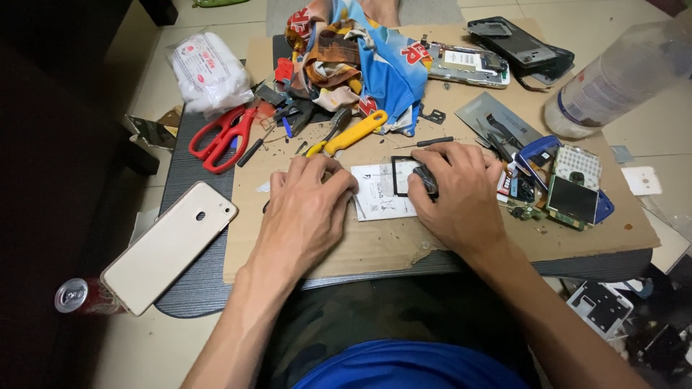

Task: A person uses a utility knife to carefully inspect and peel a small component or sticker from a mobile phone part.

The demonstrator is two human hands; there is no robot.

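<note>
My left hand point(306, 209) rests knuckles-up on a brown cardboard sheet point(375, 241), fingers curled at the left edge of a white printed paper point(378, 194). What sits under its fingers is hidden. My right hand point(458, 191) grips a small dark part point(425, 180) at the right edge of a thin black rectangular frame point(398, 169) lying on that paper. A yellow-handled screwdriver point(353, 133) lies just beyond my left hand, and a thin black tool point(431, 142) lies just beyond my right.
Red scissors point(220, 137), a gold phone back point(169, 245), a drink can point(72, 295), a white packet point(205, 68), a colourful cloth point(360, 57), opened phones point(468, 65), circuit boards point(573, 194), a blue tool point(537, 148) and a plastic bottle point(620, 72) surround the work area.
</note>
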